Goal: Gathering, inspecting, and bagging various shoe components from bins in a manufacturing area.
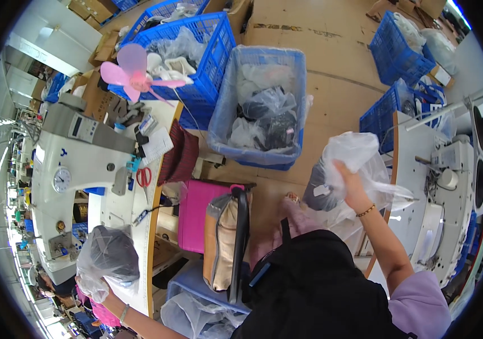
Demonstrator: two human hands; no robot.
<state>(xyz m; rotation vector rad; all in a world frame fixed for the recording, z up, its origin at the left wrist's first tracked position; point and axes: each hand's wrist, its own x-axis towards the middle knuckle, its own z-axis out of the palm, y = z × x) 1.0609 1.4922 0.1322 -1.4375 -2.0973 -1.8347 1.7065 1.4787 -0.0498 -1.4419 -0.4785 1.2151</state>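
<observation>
Your left hand (95, 287) is closing its grip around the gathered neck of a clear plastic bag (108, 257) with a dark bundle inside, and you are resting that bag on the edge of the left tabletop (118, 209), so the board is carrying the weight while your fingers only pinch the loose plastic shut. The bag is sitting just in front of the white sewing machine (77, 164), near the red scissors (143, 176).

Your right hand (348, 182) is reaching out and up, gripping a second clear bag (343, 169) by its crumpled top. This one is hanging in the air between the blue crate (264, 107) on the floor and the right tabletop (417, 209), and the dark item inside is sagging to the bottom, which is why the plastic above your fingers is billowing out empty. A bead bracelet (366, 211) is showing on that wrist.

You are sitting between the two tabletops with a pink box (196, 214) and a chair back (240, 248) just ahead of your lap. A pink fan (131, 72) is standing above the left machine, and more blue crates (188, 53) of bagged pieces are lying on the floor beyond.
</observation>
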